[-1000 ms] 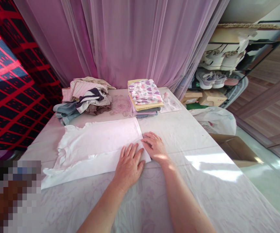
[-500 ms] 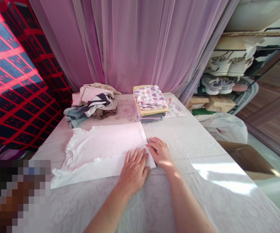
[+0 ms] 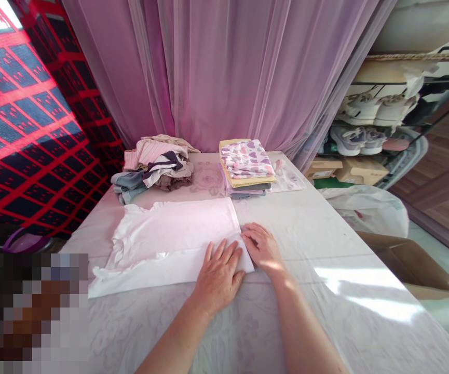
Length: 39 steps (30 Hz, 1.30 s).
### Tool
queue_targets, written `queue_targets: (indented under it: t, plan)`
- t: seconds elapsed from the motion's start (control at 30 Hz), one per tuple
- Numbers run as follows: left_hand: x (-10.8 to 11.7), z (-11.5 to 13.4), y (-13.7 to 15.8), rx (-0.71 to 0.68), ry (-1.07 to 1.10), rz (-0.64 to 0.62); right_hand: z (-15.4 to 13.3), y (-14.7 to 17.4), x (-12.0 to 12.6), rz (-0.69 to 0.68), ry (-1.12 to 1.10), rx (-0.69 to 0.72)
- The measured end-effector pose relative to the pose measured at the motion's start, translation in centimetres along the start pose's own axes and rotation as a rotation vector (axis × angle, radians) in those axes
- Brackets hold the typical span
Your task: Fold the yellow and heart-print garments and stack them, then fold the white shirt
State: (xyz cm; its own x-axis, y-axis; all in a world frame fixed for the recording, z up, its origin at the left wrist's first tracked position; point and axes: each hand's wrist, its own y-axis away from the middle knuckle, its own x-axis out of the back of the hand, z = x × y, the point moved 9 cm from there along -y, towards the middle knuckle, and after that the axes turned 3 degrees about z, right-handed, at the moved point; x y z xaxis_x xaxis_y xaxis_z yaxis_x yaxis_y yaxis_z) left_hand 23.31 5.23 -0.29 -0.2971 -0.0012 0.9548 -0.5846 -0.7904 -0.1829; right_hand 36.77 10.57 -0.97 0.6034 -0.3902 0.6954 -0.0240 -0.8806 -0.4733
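A white garment [image 3: 185,221] with ruffled edging at its left end lies spread on the table, its near side folded over in a long strip. My left hand [image 3: 221,272] rests flat on the near right part of the fold, fingers spread. At the garment's straight right edge, my right hand [image 3: 262,246] lies on the tabletop, fingers loosely bent and their tips touching the edge. No cloth shows gripped in it.
Behind the garment sit a loose heap of clothes [image 3: 158,163] and a neat folded stack [image 3: 247,161]. A purple curtain [image 3: 216,72] hangs along the back. Right of the table [image 3: 305,322] are a shoe rack [image 3: 388,80], a plastic bag [image 3: 368,208] and an open cardboard box [image 3: 399,259].
The view has shifted slightly, so everything appears a little further right. Both hands keep nearly the same place on the garment, which looks unchanged.
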Motion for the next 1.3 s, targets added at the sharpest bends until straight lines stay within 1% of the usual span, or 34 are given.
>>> queue_targets:
  t: [0.3, 0.43, 0.73, 0.97, 1.2, 1.3]
  plan:
    - [0.1, 0.1, 0.0, -0.009, -0.012, 0.013, -0.2, -0.1, 0.2, -0.001, 0.002, 0.013]
    - [0.1, 0.1, 0.0, -0.006, -0.008, -0.002, -0.1, -0.2, 0.2, 0.010, -0.016, 0.015]
    - [0.0, -0.1, -0.1, 0.008, -0.004, -0.010, 0.3, -0.4, 0.3, 0.026, -0.074, -0.022]
    - [-0.1, -0.1, -0.2, 0.020, -0.019, 0.012, 0.4, -0.8, 0.4, 0.032, -0.113, -0.035]
    - [-0.1, -0.2, -0.3, 0.024, -0.024, 0.022, 0.2, -1.1, 0.2, -0.030, -0.077, -0.087]
    - [0.2, 0.1, -0.2, 0.016, -0.059, 0.069, -0.3, -1.2, 0.4, -0.043, -0.083, -0.080]
